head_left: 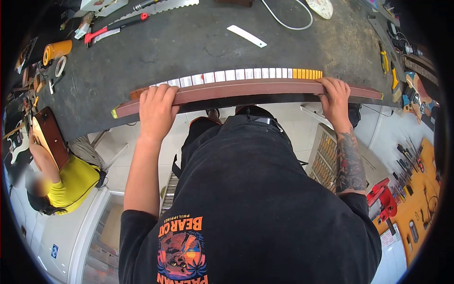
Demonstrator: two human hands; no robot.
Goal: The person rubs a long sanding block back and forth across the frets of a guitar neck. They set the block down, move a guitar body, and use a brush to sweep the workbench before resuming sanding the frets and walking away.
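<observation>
A long reddish-brown bar (pixel 246 88) with yellow-green ends stretches along the front edge of the workbench. My left hand (pixel 158 105) wraps round it near its left end, fingers over the top. Toward the other end, my right hand (pixel 336 97) grips the bar with the thumb on the near side. Just behind the bar runs a strip of white and yellow segments (pixel 236 75), spaced more closely toward the right, like a taped guitar fretboard. The bar hides the strip's near side. A brown wooden piece (pixel 137 93) shows at the strip's left end.
On the dark workbench (pixel 189 52) lie a white flat strip (pixel 247 36), a red-handled tool (pixel 116 31), an orange cup (pixel 57 51) and yellow-handled pliers (pixel 383 57). A person in yellow (pixel 78 184) sits at left with a guitar body (pixel 49 137). A red vise (pixel 384 196) stands at right.
</observation>
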